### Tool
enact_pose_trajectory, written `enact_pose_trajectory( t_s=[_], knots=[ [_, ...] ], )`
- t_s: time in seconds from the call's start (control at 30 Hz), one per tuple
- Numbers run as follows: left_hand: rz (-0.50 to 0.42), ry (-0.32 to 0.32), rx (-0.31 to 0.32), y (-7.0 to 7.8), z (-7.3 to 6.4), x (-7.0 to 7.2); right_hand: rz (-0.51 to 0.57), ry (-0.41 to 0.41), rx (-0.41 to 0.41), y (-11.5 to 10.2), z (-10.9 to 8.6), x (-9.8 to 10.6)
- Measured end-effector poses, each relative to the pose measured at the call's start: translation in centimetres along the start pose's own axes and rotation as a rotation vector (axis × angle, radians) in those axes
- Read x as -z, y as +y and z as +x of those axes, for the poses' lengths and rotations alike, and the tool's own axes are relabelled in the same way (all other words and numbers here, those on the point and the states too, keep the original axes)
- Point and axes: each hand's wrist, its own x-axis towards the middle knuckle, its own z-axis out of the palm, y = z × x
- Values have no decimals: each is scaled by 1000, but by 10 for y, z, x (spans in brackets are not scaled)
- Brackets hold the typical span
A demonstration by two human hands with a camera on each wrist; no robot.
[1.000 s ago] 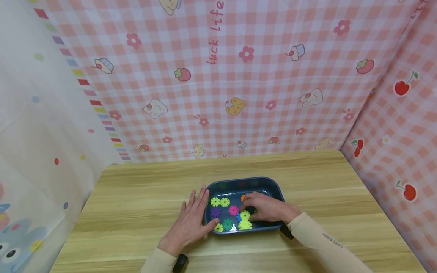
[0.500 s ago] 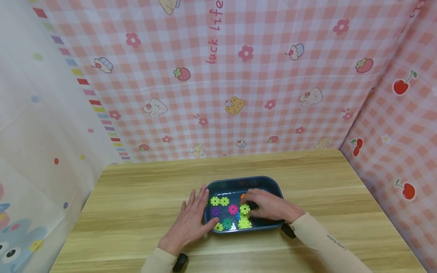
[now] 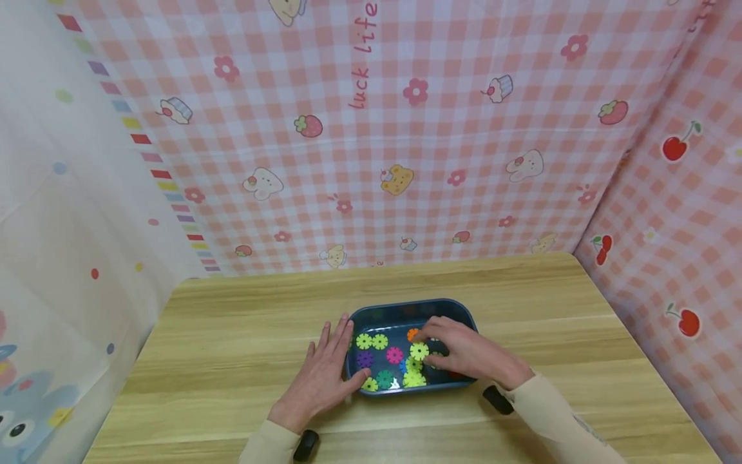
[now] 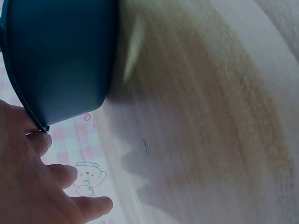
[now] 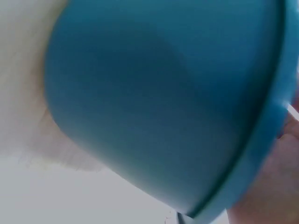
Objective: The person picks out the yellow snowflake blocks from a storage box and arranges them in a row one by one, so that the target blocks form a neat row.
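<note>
– Head view?
– In lower centre, a dark-blue rounded tray point(image 3: 379, 316) holds colourful toothed discs point(image 3: 395, 355); right hand point(image 3: 472, 351) pinches a yellow toothed disc point(image 3: 419, 351) inside; left hand point(image 3: 321, 383), straight-fingered, touches it.
– Left wrist?
– Tray, upper left.
– Right wrist?
– Tray, centre.

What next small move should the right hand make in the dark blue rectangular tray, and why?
Perhaps lift the yellow notched plastic disc straight up: the right hand appears to pinch it, and the left hand rests against the tray.
</note>
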Motion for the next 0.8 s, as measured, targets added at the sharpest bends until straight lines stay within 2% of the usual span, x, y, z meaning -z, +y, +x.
enact_pose_trajectory(
  t_s=[0.3, 0.53, 0.8],
  knots=[
    [-9, 0, 10, 1, 0, 1, 39, 63, 28, -9, -14, 2],
    [-5, 6, 7, 1, -1, 0, 53, 70, 19, -20, -22, 0],
    [-3, 13, -5, 1, 0, 0, 38, 90, 106, -35, -28, -10]
  ],
)
